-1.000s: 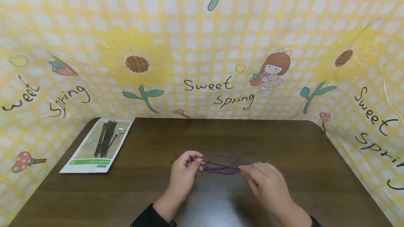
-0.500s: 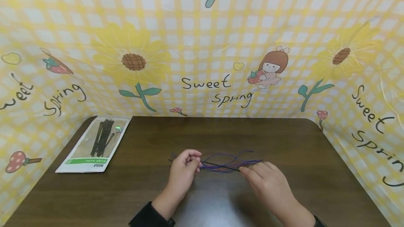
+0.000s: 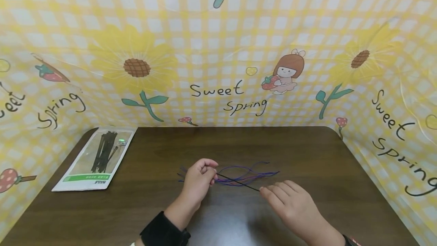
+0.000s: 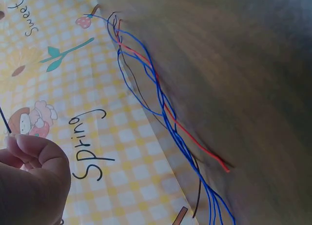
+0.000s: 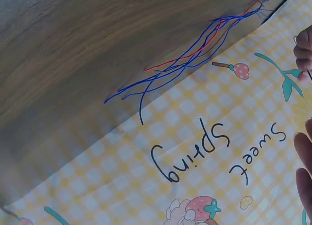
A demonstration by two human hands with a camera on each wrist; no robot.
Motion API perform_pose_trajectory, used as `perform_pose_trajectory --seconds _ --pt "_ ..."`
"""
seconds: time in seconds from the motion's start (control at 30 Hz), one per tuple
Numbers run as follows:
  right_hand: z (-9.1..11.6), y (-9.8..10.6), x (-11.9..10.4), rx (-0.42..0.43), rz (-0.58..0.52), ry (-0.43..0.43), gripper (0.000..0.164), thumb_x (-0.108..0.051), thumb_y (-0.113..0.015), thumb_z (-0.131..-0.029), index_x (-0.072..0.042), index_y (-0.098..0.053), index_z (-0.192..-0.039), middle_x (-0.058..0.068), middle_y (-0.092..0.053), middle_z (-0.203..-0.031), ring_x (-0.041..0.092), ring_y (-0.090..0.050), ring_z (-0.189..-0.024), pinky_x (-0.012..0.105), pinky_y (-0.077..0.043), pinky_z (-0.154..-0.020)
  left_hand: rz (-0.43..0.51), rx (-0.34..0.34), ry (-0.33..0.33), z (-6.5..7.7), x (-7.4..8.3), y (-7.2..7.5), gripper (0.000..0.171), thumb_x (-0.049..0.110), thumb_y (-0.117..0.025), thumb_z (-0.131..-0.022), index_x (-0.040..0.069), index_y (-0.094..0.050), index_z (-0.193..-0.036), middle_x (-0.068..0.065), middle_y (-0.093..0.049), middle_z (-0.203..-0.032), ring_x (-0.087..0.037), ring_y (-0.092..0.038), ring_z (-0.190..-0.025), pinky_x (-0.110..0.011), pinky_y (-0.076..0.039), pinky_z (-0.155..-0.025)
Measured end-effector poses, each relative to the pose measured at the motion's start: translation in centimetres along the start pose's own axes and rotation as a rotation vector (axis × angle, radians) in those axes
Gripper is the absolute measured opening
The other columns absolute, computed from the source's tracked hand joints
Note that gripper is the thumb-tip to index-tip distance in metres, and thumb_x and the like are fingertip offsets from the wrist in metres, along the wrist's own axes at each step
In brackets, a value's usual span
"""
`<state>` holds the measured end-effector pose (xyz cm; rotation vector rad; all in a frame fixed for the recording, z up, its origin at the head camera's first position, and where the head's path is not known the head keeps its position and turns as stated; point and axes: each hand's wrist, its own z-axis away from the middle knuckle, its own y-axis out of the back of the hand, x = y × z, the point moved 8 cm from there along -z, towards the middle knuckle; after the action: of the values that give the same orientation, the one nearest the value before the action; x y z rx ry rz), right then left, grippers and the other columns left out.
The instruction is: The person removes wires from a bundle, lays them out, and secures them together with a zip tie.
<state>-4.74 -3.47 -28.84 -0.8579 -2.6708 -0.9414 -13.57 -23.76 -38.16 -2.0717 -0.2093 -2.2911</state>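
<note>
A thin, stiff black strip that looks like a cable tie [image 3: 239, 182] stretches between both hands. My left hand [image 3: 199, 181] pinches its left part between thumb and fingers. The fingertips of my right hand [image 3: 290, 206] pinch its other end, nearer me. Beyond the strip, a loose bundle of wires [image 3: 261, 174] lies on the table, passing behind the left hand; its ends show on that hand's far side. Mostly blue, the wires [image 4: 163, 103] include a red one [image 4: 195, 142] and a dark one in the left wrist view.
A white and green packet [image 3: 85, 177] picturing black cable ties lies at the table's left. The dark wooden table [image 3: 164, 151] meets a yellow checked cloth [image 3: 218, 48] at the back and sides.
My right hand has moved toward me and away from the wires, so the black strip slants more and shows longer. The left hand keeps its pinch. The head view has turned slightly right.
</note>
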Motion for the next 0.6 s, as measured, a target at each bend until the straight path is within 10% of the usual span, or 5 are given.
perform_pose_trajectory --seconds 0.3,0.6 --pt "-0.3 0.8 0.7 0.158 -0.187 -0.113 0.029 -0.013 -0.054 -0.099 -0.003 -0.069 -0.077 0.003 -0.067 -0.074 0.015 -0.063 -0.064 0.022 -0.051 -0.056 -0.035 -0.086 0.029 0.0 -0.9 -1.1 0.016 -0.002 -0.050 -0.089 -0.003 -0.061 -0.101 -0.008 -0.061 -0.076 -0.015 -0.055 -0.065 -0.026 -0.049 -0.061" --pt "-0.5 0.4 0.4 0.119 -0.390 -0.152 0.028 -0.015 -0.056 -0.098 -0.007 -0.060 -0.071 0.007 -0.068 -0.079 0.016 -0.066 -0.067 0.014 -0.050 -0.058 -0.083 -0.199 -0.003 -0.1 -1.5 -2.0 0.015 -0.002 -0.051 -0.091 -0.008 -0.059 -0.102 -0.012 -0.064 -0.081 -0.015 -0.059 -0.068 -0.031 -0.052 -0.065"
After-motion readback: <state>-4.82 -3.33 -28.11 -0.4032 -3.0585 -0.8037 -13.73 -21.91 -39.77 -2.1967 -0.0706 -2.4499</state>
